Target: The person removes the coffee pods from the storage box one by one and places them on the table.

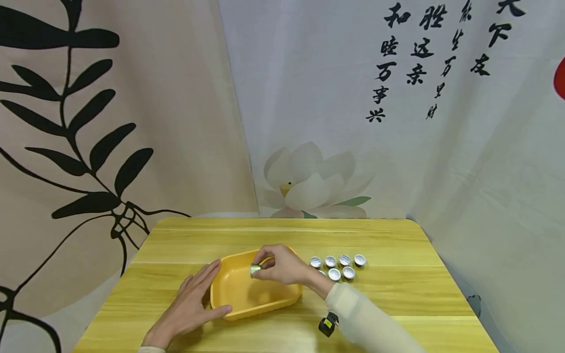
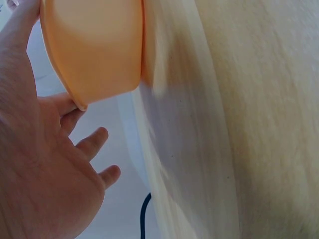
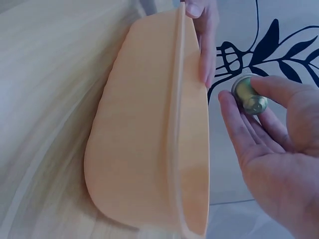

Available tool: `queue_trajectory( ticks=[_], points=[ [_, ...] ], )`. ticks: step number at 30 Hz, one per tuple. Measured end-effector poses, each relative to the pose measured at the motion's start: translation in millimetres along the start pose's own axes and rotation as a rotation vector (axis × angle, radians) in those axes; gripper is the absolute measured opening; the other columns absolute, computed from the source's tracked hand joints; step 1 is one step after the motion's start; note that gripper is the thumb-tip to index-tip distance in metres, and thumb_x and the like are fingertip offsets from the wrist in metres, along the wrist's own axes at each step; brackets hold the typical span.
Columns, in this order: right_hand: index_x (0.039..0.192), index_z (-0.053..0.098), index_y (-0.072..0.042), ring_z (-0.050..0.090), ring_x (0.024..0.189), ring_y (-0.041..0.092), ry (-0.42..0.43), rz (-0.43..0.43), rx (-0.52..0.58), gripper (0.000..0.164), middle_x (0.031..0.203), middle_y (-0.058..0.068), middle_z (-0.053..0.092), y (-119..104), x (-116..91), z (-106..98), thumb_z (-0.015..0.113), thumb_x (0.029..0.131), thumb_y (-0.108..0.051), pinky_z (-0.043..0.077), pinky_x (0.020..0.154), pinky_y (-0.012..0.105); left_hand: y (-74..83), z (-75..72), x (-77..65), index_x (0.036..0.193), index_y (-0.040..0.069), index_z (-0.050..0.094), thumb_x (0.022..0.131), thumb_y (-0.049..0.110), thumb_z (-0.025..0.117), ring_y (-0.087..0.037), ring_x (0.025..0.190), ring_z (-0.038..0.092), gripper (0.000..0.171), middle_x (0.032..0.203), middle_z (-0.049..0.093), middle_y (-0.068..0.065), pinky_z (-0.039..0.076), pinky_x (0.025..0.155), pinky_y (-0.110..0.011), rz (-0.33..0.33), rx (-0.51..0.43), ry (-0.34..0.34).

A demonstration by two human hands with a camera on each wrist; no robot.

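Observation:
A shallow yellow plastic basin (image 1: 247,294) sits on the table. My left hand (image 1: 190,299) holds its left end, thumb on the front rim and fingertips at the back corner; in the left wrist view the other fingers of this hand (image 2: 60,159) spread loosely below the rim. Above the basin, my right hand (image 1: 282,264) pinches a small greenish-gold coffee capsule (image 3: 249,94) between thumb and fingers. Several coffee capsules (image 1: 334,274) with silver lids facing up stand in rows to the right of the basin, one partly hidden by my right forearm.
The wood-grain table (image 1: 397,304) has its far edge against a printed cloth backdrop (image 1: 309,98). A small black device (image 1: 328,324) hangs at my right sleeve. A dark cable (image 2: 145,214) shows beyond the table edge in the left wrist view.

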State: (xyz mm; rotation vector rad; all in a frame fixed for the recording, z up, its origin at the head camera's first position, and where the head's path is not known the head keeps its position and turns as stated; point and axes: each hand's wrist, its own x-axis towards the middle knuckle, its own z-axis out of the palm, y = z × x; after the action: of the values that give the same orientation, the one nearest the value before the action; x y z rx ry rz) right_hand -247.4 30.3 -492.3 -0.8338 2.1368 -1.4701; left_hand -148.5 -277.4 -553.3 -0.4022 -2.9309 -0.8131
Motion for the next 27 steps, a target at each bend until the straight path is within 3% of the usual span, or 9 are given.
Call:
queue_trajectory(
  ticks=[7,10,20,27],
  points=[
    [0.139,0.072,0.001,0.081,0.121,0.026,0.003,-0.008,0.038,0.04,0.131,0.011,0.075,1,-11,-11,0.085,0.102,-0.01,0.069,0.097,0.025,0.8,-1.5,-0.2,0.178,0.013,0.038,0.092,0.073,0.083,-0.051,0.17,0.035,0.114,0.187,0.034,-0.012,0.023,0.128,-0.088,0.004,0.002,0.004],
    [0.146,0.071,0.001,0.079,0.128,0.032,0.003,-0.026,0.029,0.045,0.139,0.019,0.075,1,-16,-16,0.082,0.104,-0.012,0.068,0.101,0.025,0.6,-1.3,-0.2,0.178,0.014,0.038,0.092,0.074,0.082,-0.051,0.169,0.036,0.114,0.186,0.035,-0.011,0.025,0.126,-0.089,0.011,0.018,0.009],
    [0.141,0.072,0.002,0.08,0.12,0.02,0.0,-0.023,0.13,0.038,0.147,0.032,0.067,1,-34,-29,0.08,0.105,-0.009,0.068,0.097,0.023,0.4,-1.4,-0.4,0.177,0.013,0.038,0.091,0.072,0.084,-0.051,0.169,0.036,0.114,0.187,0.034,-0.009,0.025,0.126,-0.089,0.018,0.013,0.011],
    [0.138,0.075,-0.004,0.08,0.12,0.023,0.014,-0.043,0.118,0.033,0.139,0.025,0.073,1,-47,-40,0.079,0.106,-0.012,0.068,0.099,0.025,1.2,-1.5,-0.5,0.177,0.012,0.037,0.092,0.068,0.085,-0.052,0.169,0.035,0.113,0.187,0.033,-0.009,0.025,0.126,-0.089,0.023,0.005,0.011]
  ],
)
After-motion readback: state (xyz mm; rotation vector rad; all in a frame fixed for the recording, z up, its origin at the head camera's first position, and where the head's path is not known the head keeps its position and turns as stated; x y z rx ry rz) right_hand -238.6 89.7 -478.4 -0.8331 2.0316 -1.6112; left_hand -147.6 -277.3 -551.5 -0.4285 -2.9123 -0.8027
